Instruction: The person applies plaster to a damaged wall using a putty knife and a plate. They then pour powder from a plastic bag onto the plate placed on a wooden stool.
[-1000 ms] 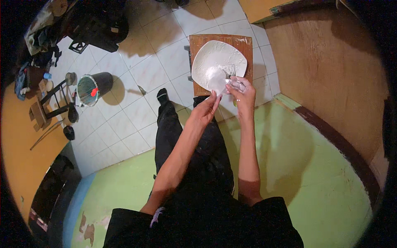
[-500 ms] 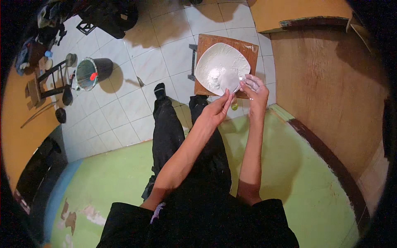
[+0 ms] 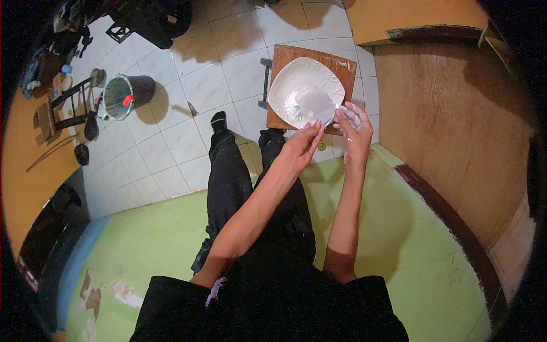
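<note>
A small translucent plastic bag (image 3: 315,102) spreads over the near part of a white square-rounded plate (image 3: 285,80). My left hand (image 3: 302,145) pinches the bag's near edge between thumb and fingers. At its right corner, my right hand (image 3: 356,128) grips it with thumb and forefinger, the other fingers loosely raised. White powder coats the right fingers. A heap of white powder (image 3: 293,109) lies in the plate beside the bag, and more is smeared across the plate. The bag looks flat; whether anything is inside I cannot tell.
The plate rests on a low wooden stool (image 3: 342,57). A small green item (image 3: 322,146) shows below my hands. To the left stand a dark bucket (image 3: 142,91) with a red item at its rim and a black-framed rack (image 3: 73,102). A wooden panel (image 3: 444,114) rises on the right.
The bag has opened out flatter and wider over the plate, covering more of it. Both hands still hold it, the right one shifted slightly right and the left slightly down.
</note>
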`<act>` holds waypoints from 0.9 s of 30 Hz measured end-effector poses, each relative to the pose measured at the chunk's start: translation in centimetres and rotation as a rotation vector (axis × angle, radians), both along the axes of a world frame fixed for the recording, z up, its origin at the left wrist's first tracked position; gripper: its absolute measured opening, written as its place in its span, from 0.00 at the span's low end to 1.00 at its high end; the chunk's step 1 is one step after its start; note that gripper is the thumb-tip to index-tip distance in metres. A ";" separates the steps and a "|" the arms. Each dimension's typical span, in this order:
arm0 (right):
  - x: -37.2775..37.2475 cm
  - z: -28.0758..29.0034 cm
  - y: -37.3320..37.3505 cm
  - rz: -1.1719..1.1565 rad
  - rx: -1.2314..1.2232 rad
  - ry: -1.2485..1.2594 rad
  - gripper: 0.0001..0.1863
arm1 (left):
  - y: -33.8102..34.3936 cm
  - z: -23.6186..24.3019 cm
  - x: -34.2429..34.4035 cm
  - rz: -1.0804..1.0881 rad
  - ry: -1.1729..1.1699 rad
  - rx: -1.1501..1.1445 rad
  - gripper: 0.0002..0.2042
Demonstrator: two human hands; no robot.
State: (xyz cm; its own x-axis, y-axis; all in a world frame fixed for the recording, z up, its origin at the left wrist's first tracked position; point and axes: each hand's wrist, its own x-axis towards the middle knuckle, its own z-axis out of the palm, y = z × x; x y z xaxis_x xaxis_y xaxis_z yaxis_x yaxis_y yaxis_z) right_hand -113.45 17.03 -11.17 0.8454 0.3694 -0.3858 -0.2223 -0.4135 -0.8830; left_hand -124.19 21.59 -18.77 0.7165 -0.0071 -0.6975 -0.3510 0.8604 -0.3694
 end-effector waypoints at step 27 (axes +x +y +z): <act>2.0 -0.3 -0.6 0.115 -0.065 -0.033 0.31 | -0.8 -1.9 3.1 -0.043 -0.150 -0.005 0.18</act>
State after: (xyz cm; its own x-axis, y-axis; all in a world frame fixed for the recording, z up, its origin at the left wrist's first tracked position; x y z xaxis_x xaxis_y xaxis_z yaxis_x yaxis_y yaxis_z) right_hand -111.45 16.43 -11.45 0.8115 0.4396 -0.3850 -0.1419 -0.4908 -0.8596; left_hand -121.10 20.76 -20.65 0.8118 -0.0436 -0.5824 -0.2541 0.8715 -0.4194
